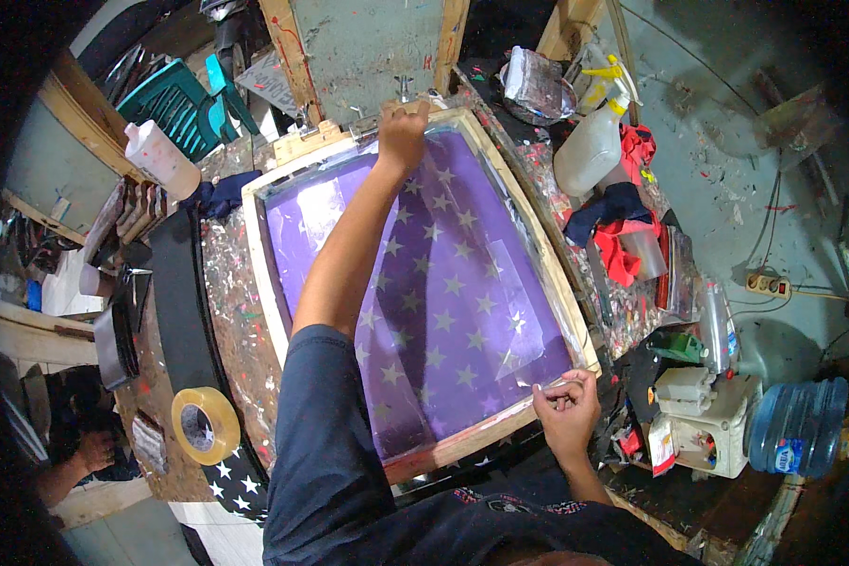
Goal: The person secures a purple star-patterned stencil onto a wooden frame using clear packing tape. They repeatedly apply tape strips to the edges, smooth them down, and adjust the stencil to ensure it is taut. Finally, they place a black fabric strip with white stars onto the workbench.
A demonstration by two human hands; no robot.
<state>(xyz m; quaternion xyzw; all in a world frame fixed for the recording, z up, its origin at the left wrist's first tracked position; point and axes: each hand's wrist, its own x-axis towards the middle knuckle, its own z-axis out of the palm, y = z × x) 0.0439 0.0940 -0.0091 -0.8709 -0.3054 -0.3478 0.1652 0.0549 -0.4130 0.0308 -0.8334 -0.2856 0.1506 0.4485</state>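
A wooden-framed printing screen with purple mesh patterned with pale stars lies in front of me. My left arm reaches across it, and my left hand is closed at the far rail of the frame, the fingertips partly hidden. At the near right corner, my right hand pinches between thumb and forefinger what looks like the end of clear tape. Clear, shiny film or tape covers parts of the mesh. A roll of clear tape lies left of the frame, beside black star-patterned fabric.
A spray bottle and red cloth occupy the right side. Metal clamps sit beyond the frame. A pinkish bottle stands far left. Another person's hand shows at lower left. A blue water jug lies at right.
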